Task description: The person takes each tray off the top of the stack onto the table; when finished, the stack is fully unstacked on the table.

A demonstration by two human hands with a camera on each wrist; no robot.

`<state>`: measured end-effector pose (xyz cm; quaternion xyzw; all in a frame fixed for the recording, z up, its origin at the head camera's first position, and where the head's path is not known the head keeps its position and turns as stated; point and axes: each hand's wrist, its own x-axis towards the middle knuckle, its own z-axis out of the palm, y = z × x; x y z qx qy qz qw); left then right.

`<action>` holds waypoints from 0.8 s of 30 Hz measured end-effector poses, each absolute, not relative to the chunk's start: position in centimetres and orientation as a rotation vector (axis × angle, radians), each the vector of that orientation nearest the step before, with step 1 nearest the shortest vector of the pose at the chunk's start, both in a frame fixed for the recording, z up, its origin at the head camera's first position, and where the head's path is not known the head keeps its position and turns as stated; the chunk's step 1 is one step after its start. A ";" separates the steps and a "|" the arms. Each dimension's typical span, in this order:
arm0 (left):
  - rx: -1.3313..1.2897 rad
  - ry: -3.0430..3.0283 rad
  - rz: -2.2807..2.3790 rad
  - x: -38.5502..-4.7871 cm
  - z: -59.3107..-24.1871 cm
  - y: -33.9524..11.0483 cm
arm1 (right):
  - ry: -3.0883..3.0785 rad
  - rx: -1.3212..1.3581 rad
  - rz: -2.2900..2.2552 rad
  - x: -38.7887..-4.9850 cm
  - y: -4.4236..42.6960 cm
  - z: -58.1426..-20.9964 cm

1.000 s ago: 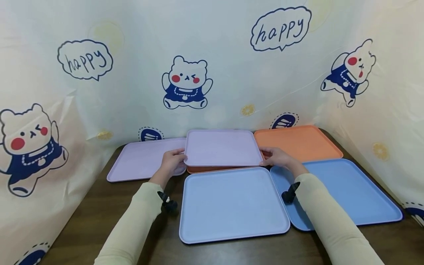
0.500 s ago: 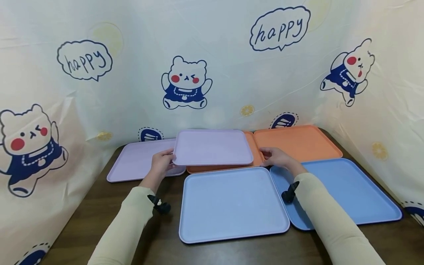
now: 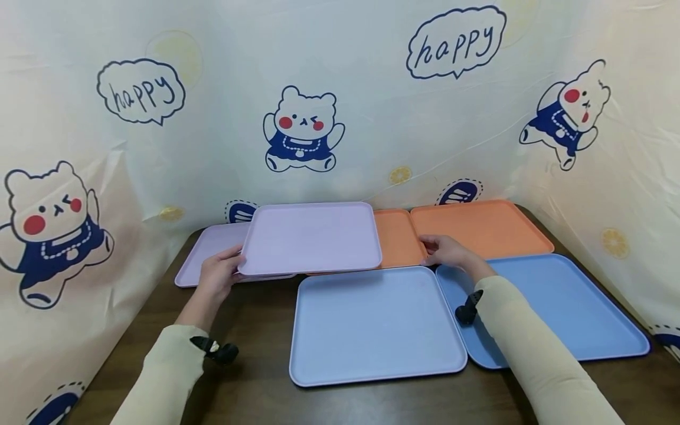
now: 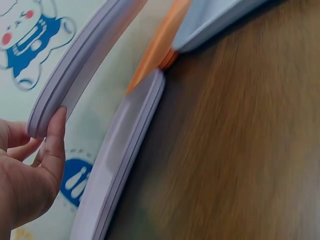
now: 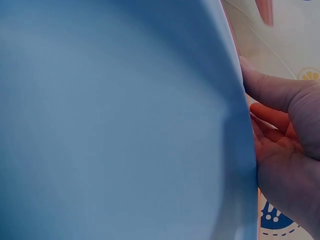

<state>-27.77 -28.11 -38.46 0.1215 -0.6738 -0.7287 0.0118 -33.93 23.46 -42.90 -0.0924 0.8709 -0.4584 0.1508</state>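
Note:
My left hand (image 3: pixel 219 274) grips the near left corner of a lilac tray (image 3: pixel 313 239), thumb and fingers on its rim. In the left wrist view this tray (image 4: pixel 75 70) is raised and apart from a second lilac tray (image 3: pixel 212 254), which lies on the table and is partly covered in the head view. My right hand (image 3: pixel 448 251) holds the right rim of the middle orange tray (image 3: pixel 399 239), which lies partly under the raised tray. In the right wrist view a blue rim hides where the fingers (image 5: pixel 272 116) meet it.
A light blue tray (image 3: pixel 377 327) lies in front on the brown table (image 3: pixel 255 366). To its right is a darker blue tray (image 3: pixel 563 307), with another orange tray (image 3: pixel 480 227) behind. A printed curtain (image 3: pixel 372 136) hangs along the back and sides.
The left hand has drawn the lilac tray leftward off the middle orange tray, uncovering that tray's right part. My right hand has stayed at the orange rim.

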 end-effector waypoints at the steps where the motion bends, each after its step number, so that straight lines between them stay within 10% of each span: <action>1: 0.359 -2.087 -2.297 -27.3 -38.4 -28.8 | 2.500 -0.266 -1.314 -33.9 23.4 -42.9; 24: 0.086 -1.919 -2.452 -16.6 -40.0 -41.3 | 2.531 -0.303 -1.258 -33.7 23.5 -42.8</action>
